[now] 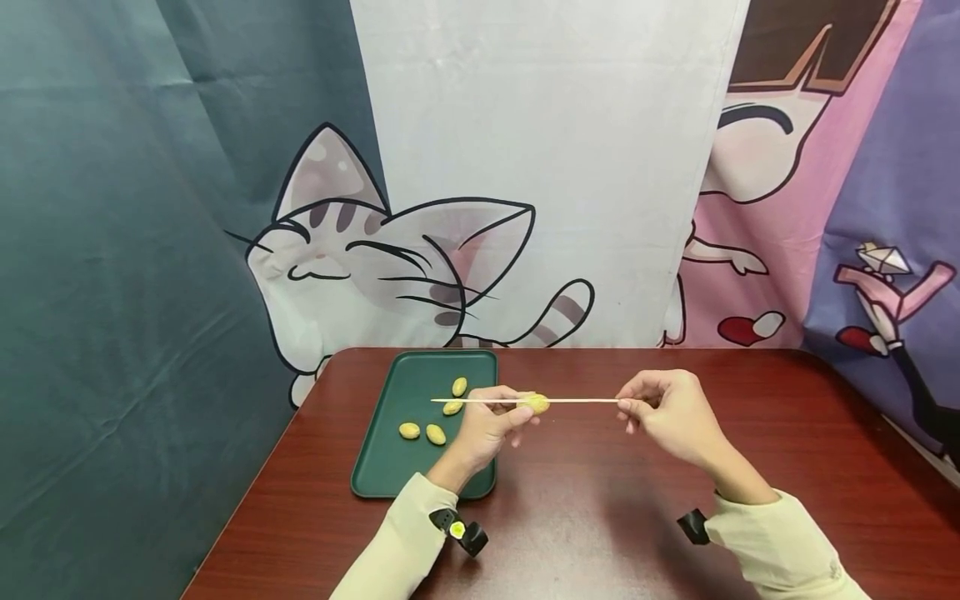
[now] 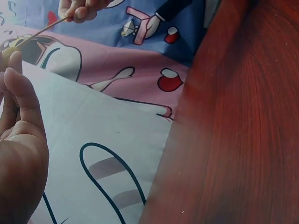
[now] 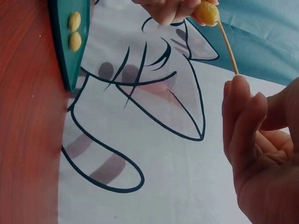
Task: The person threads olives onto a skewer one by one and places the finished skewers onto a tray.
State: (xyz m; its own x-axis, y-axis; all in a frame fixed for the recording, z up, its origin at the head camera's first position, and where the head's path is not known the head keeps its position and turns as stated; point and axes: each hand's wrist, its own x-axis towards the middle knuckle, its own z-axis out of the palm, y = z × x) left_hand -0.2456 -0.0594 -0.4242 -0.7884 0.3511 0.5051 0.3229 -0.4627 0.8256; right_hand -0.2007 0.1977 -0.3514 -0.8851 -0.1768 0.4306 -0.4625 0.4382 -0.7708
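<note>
Above the table, my left hand [image 1: 486, 427] pinches a small yellow oval fruit [image 1: 537, 403] between thumb and fingers. A thin wooden skewer [image 1: 581, 401] runs level through or along the fruit, and its other part sticks out to the left past the hand. At the skewer's right end, my right hand [image 1: 671, 417] grips it with thumb and fingertips. The right wrist view shows the fruit [image 3: 207, 13] with the skewer [image 3: 228, 46] reaching from it to my right fingers. In the left wrist view the fruit [image 2: 8, 55] is partly cut off by the frame edge.
A dark green tray [image 1: 378, 462] lies on the left of the reddish-brown table [image 1: 570, 533]. Several more yellow fruits, one of them a front fruit [image 1: 436, 434], rest on it. Behind the table hangs a cartoon-printed curtain [image 1: 600, 167].
</note>
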